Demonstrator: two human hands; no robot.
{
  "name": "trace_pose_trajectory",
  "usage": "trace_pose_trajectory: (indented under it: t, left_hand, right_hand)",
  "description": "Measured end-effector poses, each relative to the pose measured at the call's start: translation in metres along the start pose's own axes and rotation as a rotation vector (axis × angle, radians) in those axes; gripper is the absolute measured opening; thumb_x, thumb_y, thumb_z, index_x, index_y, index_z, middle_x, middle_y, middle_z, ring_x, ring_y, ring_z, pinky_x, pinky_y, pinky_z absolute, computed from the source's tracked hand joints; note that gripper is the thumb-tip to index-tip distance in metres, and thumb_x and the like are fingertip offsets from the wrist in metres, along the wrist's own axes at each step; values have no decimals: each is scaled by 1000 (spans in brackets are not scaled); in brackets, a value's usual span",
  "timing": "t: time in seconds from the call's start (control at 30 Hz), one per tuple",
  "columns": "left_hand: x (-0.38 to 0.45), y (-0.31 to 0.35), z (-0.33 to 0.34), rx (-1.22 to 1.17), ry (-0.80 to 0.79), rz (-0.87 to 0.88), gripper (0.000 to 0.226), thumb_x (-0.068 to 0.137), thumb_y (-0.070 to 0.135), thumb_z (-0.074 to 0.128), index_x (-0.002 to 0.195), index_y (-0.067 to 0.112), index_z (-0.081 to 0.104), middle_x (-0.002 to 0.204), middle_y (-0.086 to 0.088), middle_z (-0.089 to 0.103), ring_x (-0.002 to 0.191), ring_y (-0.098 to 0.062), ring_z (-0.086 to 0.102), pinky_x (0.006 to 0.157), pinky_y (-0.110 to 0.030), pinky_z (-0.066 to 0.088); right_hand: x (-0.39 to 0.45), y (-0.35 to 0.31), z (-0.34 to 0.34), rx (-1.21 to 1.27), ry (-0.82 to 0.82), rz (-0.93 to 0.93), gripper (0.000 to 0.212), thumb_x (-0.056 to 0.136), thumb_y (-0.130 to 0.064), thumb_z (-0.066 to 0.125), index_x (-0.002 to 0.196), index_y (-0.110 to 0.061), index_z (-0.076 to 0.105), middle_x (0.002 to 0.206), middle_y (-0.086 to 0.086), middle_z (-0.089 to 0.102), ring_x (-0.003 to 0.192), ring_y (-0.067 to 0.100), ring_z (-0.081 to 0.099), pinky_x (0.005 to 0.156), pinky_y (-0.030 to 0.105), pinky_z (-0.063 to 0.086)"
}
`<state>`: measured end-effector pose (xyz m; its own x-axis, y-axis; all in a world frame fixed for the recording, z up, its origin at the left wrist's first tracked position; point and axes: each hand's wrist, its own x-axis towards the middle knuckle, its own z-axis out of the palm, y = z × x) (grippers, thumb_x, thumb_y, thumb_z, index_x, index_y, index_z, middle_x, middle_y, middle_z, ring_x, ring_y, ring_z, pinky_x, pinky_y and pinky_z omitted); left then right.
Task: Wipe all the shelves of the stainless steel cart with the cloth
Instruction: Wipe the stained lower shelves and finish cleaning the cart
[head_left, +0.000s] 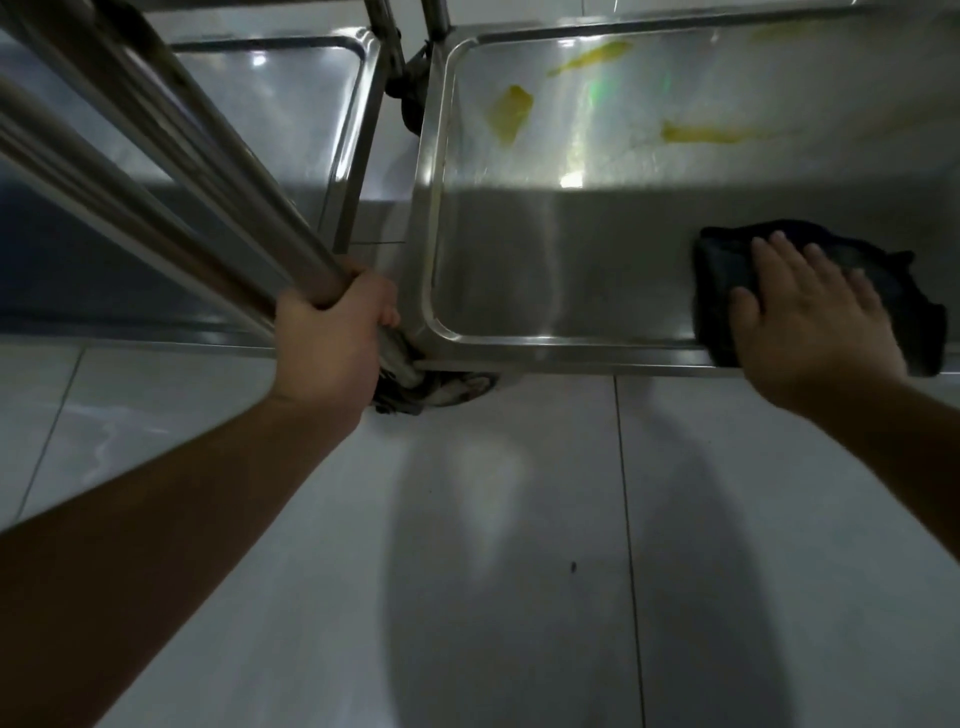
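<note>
Right hand (815, 322) flat, fingers straight, pressing dark cloth (727, 270) on the shelf (545, 260), left hand (332, 332) clamped round a cart post (218, 171), yellow smears (511, 117) beyond

cloth (727, 270) on shelf (519, 270), stains (511, 117) behind

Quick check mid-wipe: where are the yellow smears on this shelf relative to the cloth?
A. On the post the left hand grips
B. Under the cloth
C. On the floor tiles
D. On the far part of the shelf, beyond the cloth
D: the yellow smears lie on the far, brighter part of the shelf, while the right hand presses the dark cloth flat at the near rim, apart from them.
</note>
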<state>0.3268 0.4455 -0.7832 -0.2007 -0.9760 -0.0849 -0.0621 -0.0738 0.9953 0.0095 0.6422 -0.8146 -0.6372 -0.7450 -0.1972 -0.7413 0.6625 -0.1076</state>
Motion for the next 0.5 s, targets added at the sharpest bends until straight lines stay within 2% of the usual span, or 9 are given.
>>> trace_pose_trajectory:
  t: [0.1,0.2,0.33,0.4,0.5]
  left_hand:
    - [0,-1,1,-2,17,30,24,69,23,66,48,27,56,56,4,51,64,-22,52,74,-39,44]
    - [-1,2,-1,8,16,8,25,70,23,67,49,28,56,57,4,51,64,-22,52,74,-42,44]
    - [-3,7,-2,40,12,-21,22,68,24,69,50,27,57,59,1,53,68,-27,53,75,-43,45]
    - [-5,9,0,64,40,-50,20,67,26,69,50,27,59,60,1,55,70,-26,56,77,-43,49]
    - [-7,10,-2,150,68,-109,16,70,28,71,55,26,66,66,0,65,73,-23,67,77,-45,55]
  right_hand:
    - [-9,-47,6,7,20,-4,75,101,-58,3,166,-22,9,175,0,8,160,25,8,128,52,8]
    - [-11,-111,18,10,-3,-194,73,100,-57,3,166,-25,5,175,-4,3,161,22,2,128,50,3]
    - [-8,-179,25,21,-37,-464,71,103,-56,7,166,-25,10,175,-5,6,161,22,3,128,50,0]
    - [-3,-183,25,19,-58,-526,70,104,-56,10,167,-24,10,175,-4,7,161,21,2,129,50,0]
    - [-4,-151,20,9,-73,-590,72,102,-60,8,167,-28,10,175,-8,7,161,16,2,129,46,0]
